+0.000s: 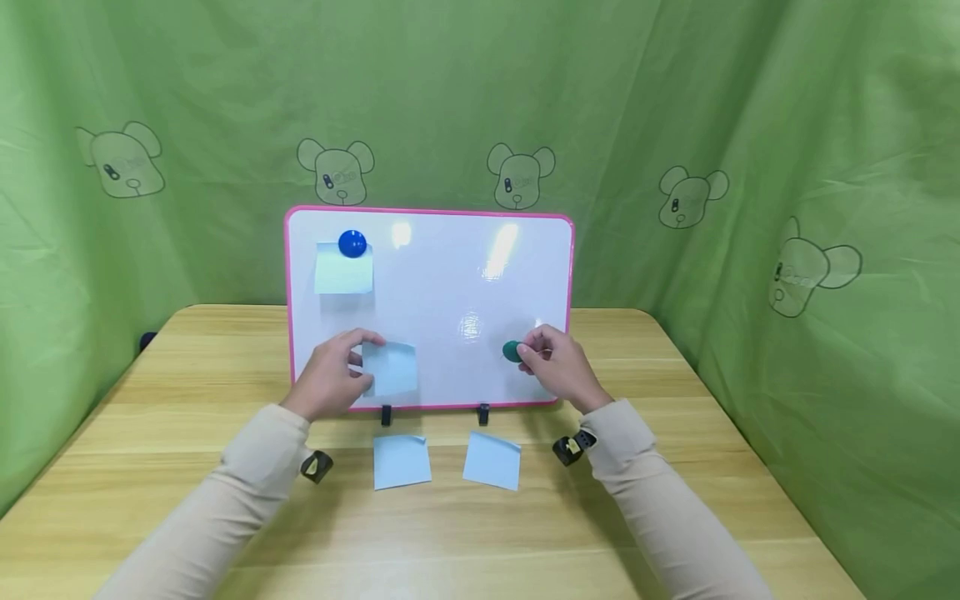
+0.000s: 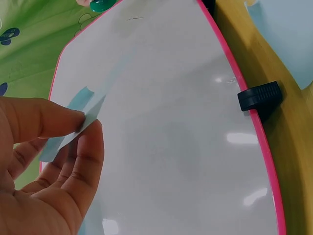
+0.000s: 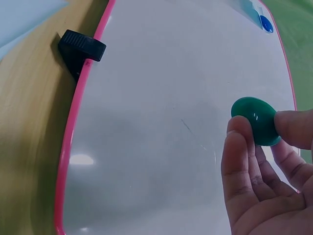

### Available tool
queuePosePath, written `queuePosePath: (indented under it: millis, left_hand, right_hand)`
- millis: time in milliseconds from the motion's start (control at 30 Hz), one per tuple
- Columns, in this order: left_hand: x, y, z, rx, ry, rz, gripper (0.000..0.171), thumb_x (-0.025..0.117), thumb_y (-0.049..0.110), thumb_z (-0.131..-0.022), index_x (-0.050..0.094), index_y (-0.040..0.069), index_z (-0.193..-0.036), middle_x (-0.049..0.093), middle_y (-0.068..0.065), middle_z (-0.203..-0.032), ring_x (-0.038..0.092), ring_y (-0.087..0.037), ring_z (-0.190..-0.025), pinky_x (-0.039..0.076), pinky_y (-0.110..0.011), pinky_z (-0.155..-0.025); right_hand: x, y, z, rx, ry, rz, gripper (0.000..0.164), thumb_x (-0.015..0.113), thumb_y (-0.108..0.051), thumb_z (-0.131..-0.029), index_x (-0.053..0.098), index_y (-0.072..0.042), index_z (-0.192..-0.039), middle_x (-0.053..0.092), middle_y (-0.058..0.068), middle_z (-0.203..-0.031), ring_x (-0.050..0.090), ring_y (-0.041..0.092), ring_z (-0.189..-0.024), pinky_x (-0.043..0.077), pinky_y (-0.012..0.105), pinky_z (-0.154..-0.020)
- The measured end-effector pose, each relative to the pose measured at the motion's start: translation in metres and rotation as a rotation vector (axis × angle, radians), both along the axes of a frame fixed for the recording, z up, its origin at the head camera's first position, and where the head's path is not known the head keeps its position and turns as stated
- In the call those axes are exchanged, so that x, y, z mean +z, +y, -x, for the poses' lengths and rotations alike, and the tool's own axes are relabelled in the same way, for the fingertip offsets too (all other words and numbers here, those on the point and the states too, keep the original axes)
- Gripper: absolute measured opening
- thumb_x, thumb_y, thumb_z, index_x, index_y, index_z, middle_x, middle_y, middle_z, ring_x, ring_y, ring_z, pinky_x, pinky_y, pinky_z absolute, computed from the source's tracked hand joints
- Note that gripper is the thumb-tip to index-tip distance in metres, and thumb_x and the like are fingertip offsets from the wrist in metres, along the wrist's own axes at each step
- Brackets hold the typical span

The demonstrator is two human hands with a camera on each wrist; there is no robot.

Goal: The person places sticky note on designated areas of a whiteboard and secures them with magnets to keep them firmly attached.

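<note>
My left hand [image 1: 332, 375] pinches a light blue sticky note [image 1: 393, 368] by its left side, in front of the lower left of a pink-framed whiteboard [image 1: 450, 317]. In the left wrist view the note [image 2: 90, 110] is seen nearly edge-on between thumb and fingers. Over the board's lower right, my right hand [image 1: 558, 362] holds a round green magnet [image 1: 512, 351]. Thumb and fingertips grip this magnet [image 3: 259, 120] by its rim in the right wrist view. A blue magnet [image 1: 352, 243] sits on the top of another note [image 1: 343, 271] at the board's upper left.
Two more light blue notes, a left one [image 1: 402, 462] and a right one [image 1: 492, 461], lie on the wooden table [image 1: 450, 542] before the board. Black feet [image 1: 386, 415] support the board's lower edge. Green curtains [image 1: 435, 83] hang behind and beside the table.
</note>
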State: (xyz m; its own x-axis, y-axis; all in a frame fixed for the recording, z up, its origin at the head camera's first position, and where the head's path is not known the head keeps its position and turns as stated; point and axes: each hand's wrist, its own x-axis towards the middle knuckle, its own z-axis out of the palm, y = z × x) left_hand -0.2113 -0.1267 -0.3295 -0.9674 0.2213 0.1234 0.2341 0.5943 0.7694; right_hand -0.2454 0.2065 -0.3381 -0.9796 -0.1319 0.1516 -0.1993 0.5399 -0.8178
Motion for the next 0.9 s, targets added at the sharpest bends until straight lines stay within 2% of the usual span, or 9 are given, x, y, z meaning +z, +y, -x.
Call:
queuePosePath:
  millis: [300, 433, 700, 900]
  left_hand:
    - [0.002, 0.006, 0.006, -0.008, 0.028, -0.001, 0.036, 0.062, -0.004, -0.085, 0.061, 0.013, -0.117, 0.052, -0.014, -0.131, 0.058, -0.038, -0.107, 0.056, -0.046, -0.081]
    - [0.003, 0.008, 0.009, -0.012, 0.039, -0.003, 0.032, 0.063, -0.004, -0.085, 0.061, 0.011, -0.113, 0.053, -0.015, -0.128, 0.058, -0.038, -0.106, 0.057, -0.045, -0.08]
    - [0.006, 0.013, 0.014, -0.001, 0.021, -0.015, 0.034, 0.062, -0.005, -0.085, 0.06, 0.011, -0.115, 0.057, -0.015, -0.122, 0.06, -0.033, -0.099, 0.057, -0.042, -0.077]
    - [0.009, 0.017, 0.016, -0.012, 0.04, -0.015, 0.037, 0.062, -0.005, -0.084, 0.059, 0.01, -0.118, 0.057, -0.016, -0.124, 0.06, -0.033, -0.098, 0.058, -0.041, -0.075]
  right_hand:
    - [0.004, -0.004, 0.007, -0.009, 0.003, 0.01, 0.011, 0.059, -0.016, -0.097, 0.058, -0.005, -0.098, 0.065, 0.012, -0.092, 0.066, 0.029, -0.084, 0.053, 0.034, -0.071]
    - [0.006, -0.006, 0.009, -0.009, 0.007, 0.012, 0.011, 0.059, -0.016, -0.097, 0.058, -0.004, -0.098, 0.065, 0.012, -0.093, 0.066, 0.027, -0.082, 0.053, 0.034, -0.071]
    - [0.011, -0.01, 0.013, -0.012, 0.028, 0.012, 0.011, 0.059, -0.015, -0.097, 0.058, -0.004, -0.098, 0.065, 0.012, -0.092, 0.066, 0.027, -0.082, 0.054, 0.034, -0.071]
    - [0.014, -0.013, 0.016, -0.017, 0.023, 0.022, 0.011, 0.059, -0.015, -0.096, 0.058, -0.004, -0.098, 0.063, 0.013, -0.092, 0.066, 0.029, -0.083, 0.054, 0.034, -0.072]
